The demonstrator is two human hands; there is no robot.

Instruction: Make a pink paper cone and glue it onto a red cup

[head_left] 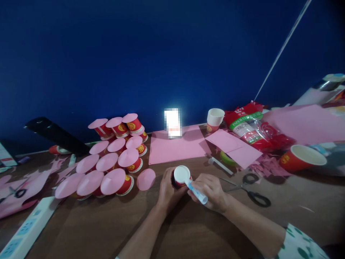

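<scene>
My left hand (168, 190) is wrapped round a red paper cup (182, 173), which stands upside down with its white base facing up. In my right hand (209, 190) is a white and blue glue stick (198, 193), tilted so that its tip touches the edge of the cup's base. A pink paper disc (146, 179) lies flat on the table to the left of my left hand. Several upturned red cups topped with pink paper discs, one of them a front cup (126, 185), stand in stacked rows further left.
Black-handled scissors (249, 190) lie right of my right hand. Pink paper sheets (175, 149), a green tape roll (228, 158), a red cup bag (248, 124) and a tipped paper cup (299, 160) are behind. A power strip (32, 223) lies at front left.
</scene>
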